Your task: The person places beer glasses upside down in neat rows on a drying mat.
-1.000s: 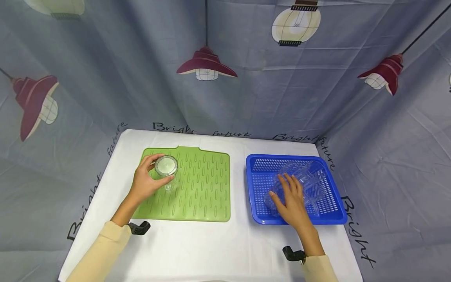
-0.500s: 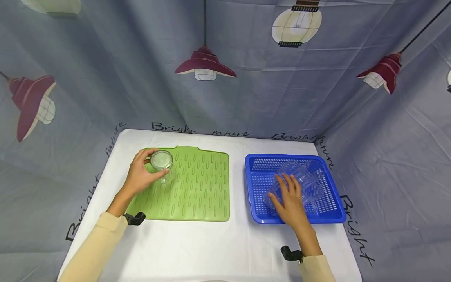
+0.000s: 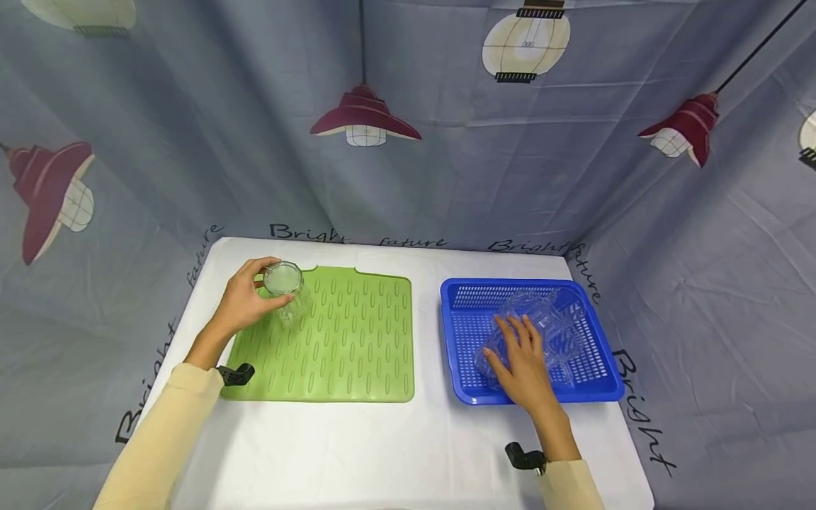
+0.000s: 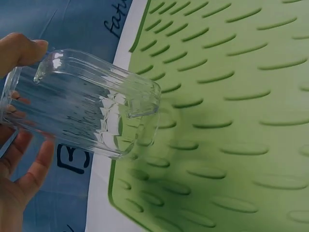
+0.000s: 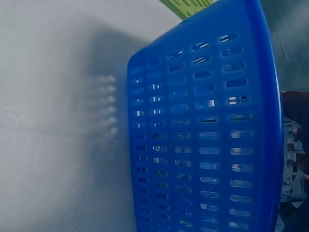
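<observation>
My left hand [image 3: 242, 299] grips a clear glass mug [image 3: 283, 279] by one end, thumb on one side and fingers on the other. It is over the far left corner of the green ribbed mat [image 3: 347, 333]. In the left wrist view the mug [image 4: 79, 104] shows its handle along the upper side, its far end close over the mat. My right hand [image 3: 525, 365] rests with spread fingers on clear glassware [image 3: 561, 329] inside the blue plastic basket [image 3: 450, 340]. The right wrist view shows mostly the slotted basket wall [image 5: 193, 145]; that hand is largely hidden behind its rim.
Mat and basket stand side by side on a white-covered table [image 3: 357, 453], with a strip of cloth between them. A grey-blue curtain [image 3: 433, 184] printed with lamps and lettering surrounds the table at the back and sides.
My left hand has carried the glass mug away from me and leftward, toward the mat's far left corner. The right hand has stayed on the glassware in the basket.
</observation>
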`<state>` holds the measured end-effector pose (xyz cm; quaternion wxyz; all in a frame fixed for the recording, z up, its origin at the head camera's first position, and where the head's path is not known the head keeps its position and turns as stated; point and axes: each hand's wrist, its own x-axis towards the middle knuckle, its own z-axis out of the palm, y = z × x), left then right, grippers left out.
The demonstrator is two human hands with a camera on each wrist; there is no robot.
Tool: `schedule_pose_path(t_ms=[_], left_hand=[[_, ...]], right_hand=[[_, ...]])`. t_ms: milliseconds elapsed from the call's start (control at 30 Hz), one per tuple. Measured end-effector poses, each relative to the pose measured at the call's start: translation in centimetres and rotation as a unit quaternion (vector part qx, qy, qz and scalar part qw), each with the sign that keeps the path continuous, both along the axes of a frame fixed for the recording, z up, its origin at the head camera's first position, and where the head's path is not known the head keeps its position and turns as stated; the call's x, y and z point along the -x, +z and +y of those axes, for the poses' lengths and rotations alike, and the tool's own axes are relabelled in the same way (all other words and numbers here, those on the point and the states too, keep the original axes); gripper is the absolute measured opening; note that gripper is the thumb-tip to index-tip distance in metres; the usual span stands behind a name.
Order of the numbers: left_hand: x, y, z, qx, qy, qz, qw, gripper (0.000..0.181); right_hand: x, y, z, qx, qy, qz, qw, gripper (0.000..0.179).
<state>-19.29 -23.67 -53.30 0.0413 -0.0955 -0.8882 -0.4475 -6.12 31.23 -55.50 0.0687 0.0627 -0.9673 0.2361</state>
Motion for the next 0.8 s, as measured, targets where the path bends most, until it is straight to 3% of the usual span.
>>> schedule_pose_path(t_ms=[367,800], left_hand=[[2.2,-0.5,-0.7,-0.029,-0.011,-0.022,0.9993,0.079],[3.8,-0.6,-1.2,-0.039,-0.009,-0.040,0.9984,0.080]], right_hand=[[-0.2,0.0,0.1,0.006,-0.005,-0.004,1.0000,0.067],[-0.2,-0.3,0.0,0.011,-0.011,-0.005,0.9999,0.067]])
